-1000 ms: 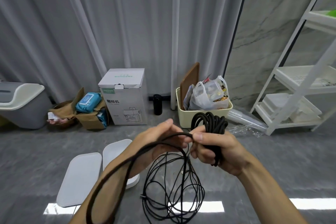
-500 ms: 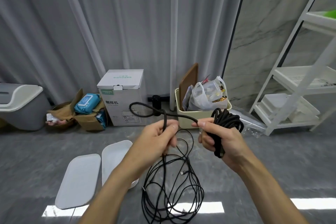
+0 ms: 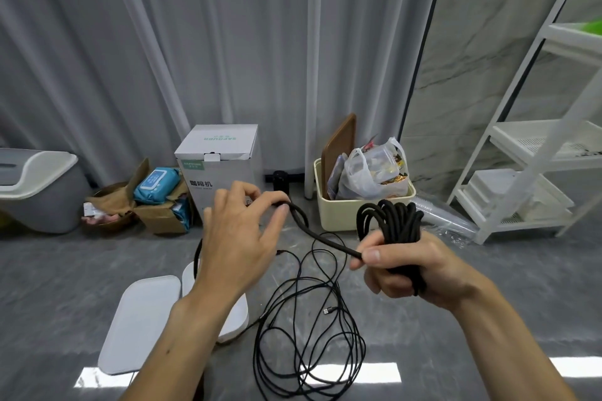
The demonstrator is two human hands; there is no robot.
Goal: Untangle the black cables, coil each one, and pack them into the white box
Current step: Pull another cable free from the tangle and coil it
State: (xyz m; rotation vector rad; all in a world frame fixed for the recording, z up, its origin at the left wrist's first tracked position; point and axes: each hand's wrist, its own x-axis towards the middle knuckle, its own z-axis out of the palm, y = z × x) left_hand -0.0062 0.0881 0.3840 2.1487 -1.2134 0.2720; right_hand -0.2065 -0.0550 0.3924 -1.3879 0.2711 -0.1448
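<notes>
Right hand grips coil | left hand pinches cable — box half-hidden

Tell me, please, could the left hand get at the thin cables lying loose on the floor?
Probably yes: the left hand only pinches the thick cable, and nothing covers the thin cables below.

A storage corner of an indoor room: grey curtains at 12 o'clock, white shelving at 2, boxed coffee machine and cardboard clutter on the floor.
</notes>
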